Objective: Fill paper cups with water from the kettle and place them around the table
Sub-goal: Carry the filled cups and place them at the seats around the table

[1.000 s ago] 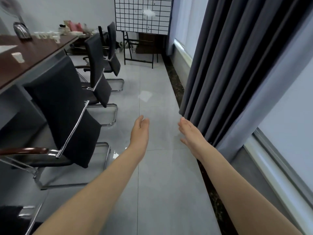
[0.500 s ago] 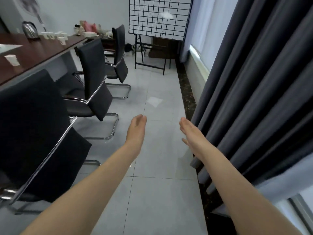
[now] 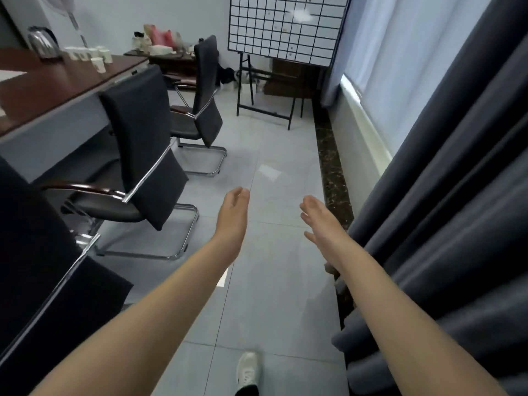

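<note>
Head view: kettle (image 3: 43,42) is seen upright at 10 o'clock, at the far end of the table (image 3: 57,84), with paper cups (image 3: 85,52) grouped just beside it and one cup (image 3: 98,65) set slightly apart, nearer the table edge. Whether any are filled cannot be told at this range. The kettle is judged rigid and heavy if full. It is best taken by the handle, not the metal body, though the handle is not clearly resolved here. The paper cups are judged light, thin-walled and easily crushed. Once filled, they are best pinched lightly at mid-wall below the rim and kept level, since a squeeze or tilt would spill. Nothing is held: left hand (image 3: 233,212) at 8 o'clock of centre and right hand (image 3: 320,221) at 4 o'clock are extended over the floor (image 3: 271,295), fingers straight and relaxed, well apart from kettle and cups. Black chairs (image 3: 143,144) are lined along the table side from 9 to 11 o'clock. A grid board (image 3: 285,27) is seen at 12 o'clock, a dark curtain (image 3: 457,195) at 3 o'clock, and one white shoe (image 3: 248,367) at 6 o'clock. The step is judged to be the approach to the kettle end.
</note>
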A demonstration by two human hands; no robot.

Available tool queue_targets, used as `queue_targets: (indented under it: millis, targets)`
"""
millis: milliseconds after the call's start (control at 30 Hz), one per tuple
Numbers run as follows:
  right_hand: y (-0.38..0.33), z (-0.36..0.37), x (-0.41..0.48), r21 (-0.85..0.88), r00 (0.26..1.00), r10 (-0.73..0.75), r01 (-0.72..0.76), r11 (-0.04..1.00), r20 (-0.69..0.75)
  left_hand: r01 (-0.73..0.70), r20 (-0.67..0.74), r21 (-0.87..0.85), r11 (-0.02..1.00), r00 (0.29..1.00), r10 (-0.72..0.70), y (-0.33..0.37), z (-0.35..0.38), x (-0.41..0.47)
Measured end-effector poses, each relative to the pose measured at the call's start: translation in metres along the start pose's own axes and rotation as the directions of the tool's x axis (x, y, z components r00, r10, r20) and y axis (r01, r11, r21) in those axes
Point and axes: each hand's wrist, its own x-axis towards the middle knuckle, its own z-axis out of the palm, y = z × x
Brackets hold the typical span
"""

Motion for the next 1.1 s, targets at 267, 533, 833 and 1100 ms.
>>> queue_targets:
  millis: [267,533,833,1100]
  targets:
    - [-0.062,-0.011,0.170,0.002,1.000,0.001,-0.001,1.000,0.008,-0.002,0.027,0.041,0.999,1.000,0.001,0.043,0.048,0.171]
    - [-0.101,-0.048,0.328,-0.011,1.000,0.022,-0.022,1.000,-0.009,-0.003,0.050,0.040,0.999,0.999,0.001,0.072,0.114,0.321]
    - [-0.169,-0.120,0.543,0.011,0.999,-0.001,0.001,1.000,0.046,-0.002,-0.034,0.008,1.000,0.999,0.003,0.115,0.217,0.521]
    - [-0.221,-0.153,0.720,-0.016,0.995,0.002,-0.001,1.000,0.100,0.025,-0.075,-0.010,1.000,0.997,-0.026,0.151,0.284,0.676]
